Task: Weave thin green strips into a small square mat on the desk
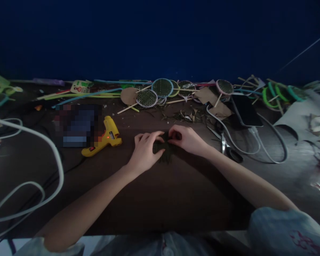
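A small dark green woven piece of leaf-like strips (164, 155) lies on the dark tabletop in front of me, with loose strip ends pointing toward me. My left hand (146, 151) curves around its left side, thumb and fingers pressing it from below and above. On its upper right, my right hand (186, 140) is closed in a pinch at the edge of the strips. The fingertips partly cover the piece, and its dark colour blends into the table.
A yellow hot glue gun (110, 137) lies to the left beside a blurred-out device (80, 124). Scissors (224, 142), a phone (246, 111) and white cables (60, 167) lie about. Small round woven fans (162, 88), sticks and scraps line the back by the blue wall (160, 39).
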{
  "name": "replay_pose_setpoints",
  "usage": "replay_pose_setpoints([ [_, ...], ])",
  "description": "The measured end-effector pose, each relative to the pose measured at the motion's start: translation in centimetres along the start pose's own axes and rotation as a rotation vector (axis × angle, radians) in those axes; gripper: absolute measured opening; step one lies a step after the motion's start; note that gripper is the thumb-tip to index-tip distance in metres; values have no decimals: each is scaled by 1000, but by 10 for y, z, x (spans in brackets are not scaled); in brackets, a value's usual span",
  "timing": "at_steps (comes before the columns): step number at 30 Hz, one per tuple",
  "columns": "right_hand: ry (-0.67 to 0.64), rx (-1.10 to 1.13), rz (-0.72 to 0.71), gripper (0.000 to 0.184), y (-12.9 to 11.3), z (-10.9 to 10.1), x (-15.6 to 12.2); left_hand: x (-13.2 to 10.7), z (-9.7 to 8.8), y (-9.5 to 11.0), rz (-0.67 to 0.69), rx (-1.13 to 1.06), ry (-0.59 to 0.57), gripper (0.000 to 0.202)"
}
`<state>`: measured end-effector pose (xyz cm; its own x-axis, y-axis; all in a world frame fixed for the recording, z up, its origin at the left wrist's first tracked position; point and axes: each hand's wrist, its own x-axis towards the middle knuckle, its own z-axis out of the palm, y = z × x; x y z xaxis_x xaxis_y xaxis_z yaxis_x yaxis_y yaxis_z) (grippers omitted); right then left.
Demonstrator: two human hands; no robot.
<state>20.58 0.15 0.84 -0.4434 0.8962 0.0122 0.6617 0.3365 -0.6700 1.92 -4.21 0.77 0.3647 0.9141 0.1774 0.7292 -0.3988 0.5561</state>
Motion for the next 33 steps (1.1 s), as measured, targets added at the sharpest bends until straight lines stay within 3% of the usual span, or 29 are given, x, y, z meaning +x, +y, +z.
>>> replay_pose_setpoints([
  [17,-19,152,-21,8,-1,-11,2,0,4,-3,50,82,30,43],
  [26,72,370,-57,10,-9,-2,-2,1,5,-5,23,64,27,19],
  [33,53,343,-105,9,-17,5,-5,4,4,-5,26,73,14,12],
])
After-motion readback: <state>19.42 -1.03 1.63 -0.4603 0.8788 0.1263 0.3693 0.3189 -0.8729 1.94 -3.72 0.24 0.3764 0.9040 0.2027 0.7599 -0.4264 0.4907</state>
